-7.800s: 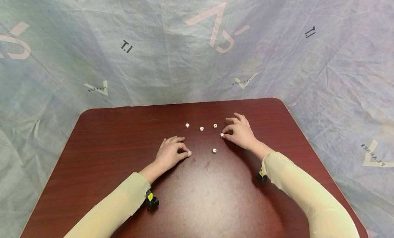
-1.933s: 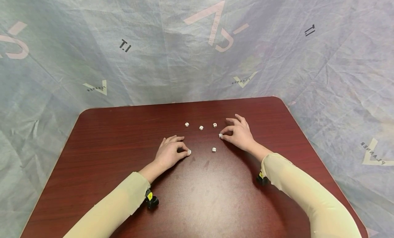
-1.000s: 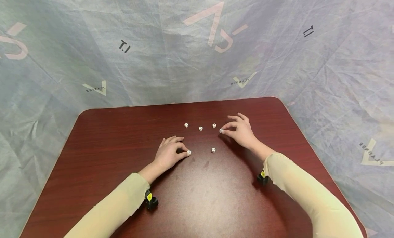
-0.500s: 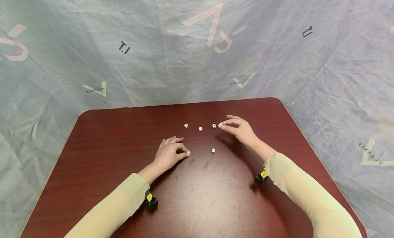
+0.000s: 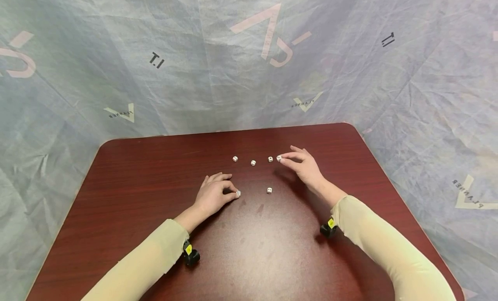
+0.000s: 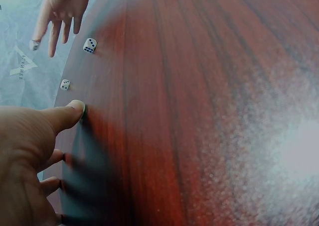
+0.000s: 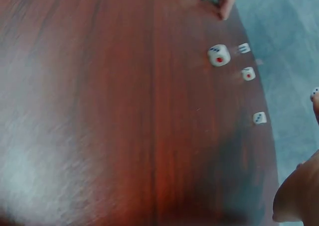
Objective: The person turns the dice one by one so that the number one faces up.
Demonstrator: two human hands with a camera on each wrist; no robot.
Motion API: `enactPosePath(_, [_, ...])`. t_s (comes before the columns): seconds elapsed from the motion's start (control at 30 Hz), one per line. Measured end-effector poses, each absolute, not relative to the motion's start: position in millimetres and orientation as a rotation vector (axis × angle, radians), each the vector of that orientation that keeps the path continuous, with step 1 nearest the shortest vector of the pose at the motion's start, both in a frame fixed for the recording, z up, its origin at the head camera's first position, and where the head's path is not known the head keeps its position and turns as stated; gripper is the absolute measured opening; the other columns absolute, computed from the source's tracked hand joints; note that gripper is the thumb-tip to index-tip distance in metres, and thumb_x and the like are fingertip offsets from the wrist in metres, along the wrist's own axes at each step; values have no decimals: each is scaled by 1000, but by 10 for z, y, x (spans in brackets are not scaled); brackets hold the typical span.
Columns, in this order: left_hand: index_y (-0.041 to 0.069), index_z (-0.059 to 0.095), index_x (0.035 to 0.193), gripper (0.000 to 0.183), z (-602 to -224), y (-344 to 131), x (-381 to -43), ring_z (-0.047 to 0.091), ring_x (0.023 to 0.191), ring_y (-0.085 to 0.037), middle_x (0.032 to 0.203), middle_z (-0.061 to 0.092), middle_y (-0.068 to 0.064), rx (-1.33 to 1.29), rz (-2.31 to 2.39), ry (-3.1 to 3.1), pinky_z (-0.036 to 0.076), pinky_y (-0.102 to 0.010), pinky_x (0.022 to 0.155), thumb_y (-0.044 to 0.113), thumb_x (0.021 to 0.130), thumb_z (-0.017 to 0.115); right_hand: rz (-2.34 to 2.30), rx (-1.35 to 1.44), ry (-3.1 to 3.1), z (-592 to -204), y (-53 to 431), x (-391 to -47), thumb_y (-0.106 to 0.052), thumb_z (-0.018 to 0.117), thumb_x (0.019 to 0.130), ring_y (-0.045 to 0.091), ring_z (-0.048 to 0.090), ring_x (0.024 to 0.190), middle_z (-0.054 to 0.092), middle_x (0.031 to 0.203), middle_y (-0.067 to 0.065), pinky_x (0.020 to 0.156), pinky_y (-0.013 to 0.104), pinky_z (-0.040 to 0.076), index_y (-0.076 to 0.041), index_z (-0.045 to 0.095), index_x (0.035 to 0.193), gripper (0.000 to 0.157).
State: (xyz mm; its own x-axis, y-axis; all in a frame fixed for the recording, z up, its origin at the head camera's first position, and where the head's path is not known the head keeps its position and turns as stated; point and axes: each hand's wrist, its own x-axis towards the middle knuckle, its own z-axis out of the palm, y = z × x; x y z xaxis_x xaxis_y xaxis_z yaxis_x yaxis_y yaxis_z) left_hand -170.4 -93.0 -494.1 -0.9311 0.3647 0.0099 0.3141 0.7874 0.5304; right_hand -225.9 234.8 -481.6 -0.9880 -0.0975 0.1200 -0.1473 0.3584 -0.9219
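My left hand (image 5: 215, 193) rests low on the table and pinches a white die (image 5: 238, 193) between thumb and fingertips. In the left wrist view its thumb (image 6: 70, 115) hides most of that die. Across from it, my right hand (image 5: 305, 167) pinches another die (image 5: 279, 158), held above the tabletop; the right wrist view catches this die (image 7: 315, 91) at its right edge. A single die (image 5: 269, 190) sits on the table between the hands. Farther back lie three more dice: a left one (image 5: 235, 159), a middle one (image 5: 253, 163) and a right one (image 5: 270, 159).
The dark red wooden table (image 5: 155, 171) has rounded far corners. Grey printed cloth (image 5: 194, 89) hangs behind it and on both sides. A black wrist camera (image 5: 191, 254) is strapped under the left sleeve, another camera (image 5: 328, 228) under the right.
My right hand has lifted its die off the table and carried it away from me, beside the back right die. The left hand stays in place with its die, and the other dice have not moved.
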Motion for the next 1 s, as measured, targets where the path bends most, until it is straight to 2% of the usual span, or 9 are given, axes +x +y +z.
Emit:
enactPosePath(0.1, [33,79,95,8,-4939,-931,-1703,33,149,-34,152,52,-5,546,833,2879,13,-62,121,40,92,78,1566,287,-2620,-4883,2356,-2256,-27,81,91,29,30,150,64,136,16,123,48,-3,-11,81,107,23])
enactPosePath(0.2, [33,79,95,8,-4936,-931,-1701,33,149,-34,152,52,-5,542,834,2876,12,-62,122,40,92,78,1467,320,-2656,-4959,2360,-2248,-25,82,90,31,34,148,69,126,18,122,46,-7,-11,82,101,18])
enactPosePath(0.3, [33,79,94,7,-4938,-931,-1701,33,149,-34,152,52,-5,543,831,2876,12,-62,121,39,92,77,1393,331,-2675,-5027,2359,-2235,-23,82,89,37,32,148,62,135,23,121,50,-7,-9,82,99,17])
enactPosePath(0.43, [33,79,94,6,-4934,-930,-1701,33,149,-34,153,52,-5,548,828,2876,12,-63,121,39,92,77,1336,284,-2720,-5095,2349,-2208,-27,82,89,45,12,152,45,152,26,120,58,-6,-12,83,99,17])
enactPosePath(0.53, [33,79,95,7,-4929,-930,-1701,33,149,-34,153,51,-5,548,827,2875,12,-63,121,40,92,77,1326,251,-2753,-5116,2333,-2190,-30,82,89,47,-2,152,41,157,23,119,61,-7,-16,84,99,18])
enactPosePath(0.8, [32,79,96,9,-4942,-930,-1710,33,149,-33,153,52,-5,553,818,2878,13,-63,121,40,93,76,1246,264,-2805,-5159,2319,-2192,-32,80,91,49,1,153,39,158,22,118,63,-12,-19,83,100,17])
enactPosePath(1.0, [32,79,96,10,-4941,-929,-1712,33,149,-33,153,52,-5,557,810,2882,13,-63,121,40,93,77,1203,261,-2806,-5176,2307,-2198,-34,81,89,49,4,152,41,157,21,118,66,-9,-21,84,98,15])
